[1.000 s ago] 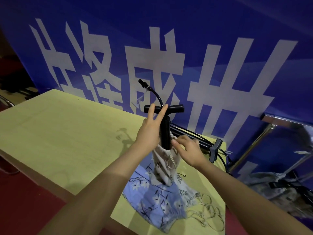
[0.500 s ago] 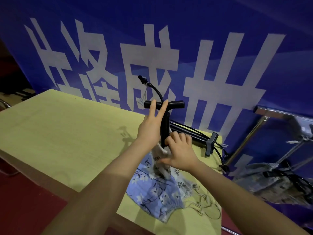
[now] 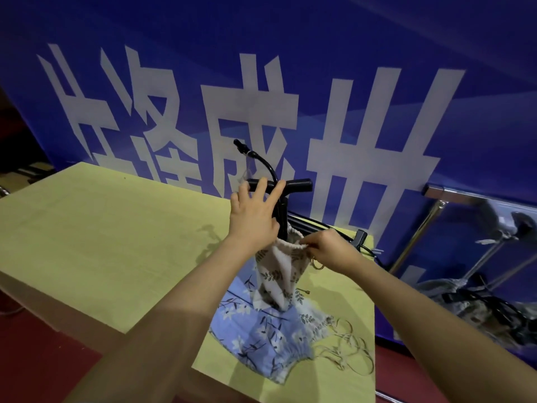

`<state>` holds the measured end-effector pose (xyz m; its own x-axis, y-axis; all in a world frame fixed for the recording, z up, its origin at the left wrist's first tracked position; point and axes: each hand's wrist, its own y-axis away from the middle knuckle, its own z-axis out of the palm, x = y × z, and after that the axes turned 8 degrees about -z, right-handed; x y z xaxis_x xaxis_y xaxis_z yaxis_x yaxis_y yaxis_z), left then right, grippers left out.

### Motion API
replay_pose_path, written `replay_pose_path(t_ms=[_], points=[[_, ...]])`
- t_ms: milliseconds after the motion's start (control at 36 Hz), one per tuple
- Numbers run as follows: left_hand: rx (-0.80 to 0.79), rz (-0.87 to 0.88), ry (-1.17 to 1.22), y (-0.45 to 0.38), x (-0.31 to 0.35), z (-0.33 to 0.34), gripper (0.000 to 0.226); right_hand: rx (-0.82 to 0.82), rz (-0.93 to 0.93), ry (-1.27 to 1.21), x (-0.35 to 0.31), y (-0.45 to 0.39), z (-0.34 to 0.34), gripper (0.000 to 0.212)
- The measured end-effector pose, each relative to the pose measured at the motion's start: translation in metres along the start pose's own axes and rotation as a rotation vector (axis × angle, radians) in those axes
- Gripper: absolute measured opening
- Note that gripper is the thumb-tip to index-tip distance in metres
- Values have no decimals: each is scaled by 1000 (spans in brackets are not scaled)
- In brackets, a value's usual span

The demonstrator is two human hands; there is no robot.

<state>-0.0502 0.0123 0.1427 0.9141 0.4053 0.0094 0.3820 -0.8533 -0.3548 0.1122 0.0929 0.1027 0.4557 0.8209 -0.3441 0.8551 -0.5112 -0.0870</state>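
Hiding the lower pump (image 3: 282, 212), pouch (image 3: 279, 271) pinched by right hand (image 3: 331, 251)

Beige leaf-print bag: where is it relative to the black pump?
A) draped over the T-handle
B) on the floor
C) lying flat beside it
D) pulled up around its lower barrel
D: the beige bag sheathes the lower barrel of the upright pump. The right hand pinches the bag's rim, the left hand lies against the barrel, and the T-handle is bare above.
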Motion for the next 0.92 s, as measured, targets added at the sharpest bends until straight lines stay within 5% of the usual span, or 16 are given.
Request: replay_pose_path(t_ms=[139, 250, 472, 583, 917], points=[[140, 135, 39, -7, 5, -10, 50, 168, 60, -45, 8, 0, -15, 27], [93, 237, 6, -19, 8, -23, 44, 384, 99, -219, 4, 1, -25, 20], [66, 280, -84, -22, 13, -36, 42, 261, 51, -218, 2, 5, -42, 24], [85, 253, -52, -18, 18, -38, 41, 456, 87, -260, 2, 2, -51, 26], [13, 263, -73, -36, 26, -49, 36, 878, 135, -977, -33, -20, -99, 24]])
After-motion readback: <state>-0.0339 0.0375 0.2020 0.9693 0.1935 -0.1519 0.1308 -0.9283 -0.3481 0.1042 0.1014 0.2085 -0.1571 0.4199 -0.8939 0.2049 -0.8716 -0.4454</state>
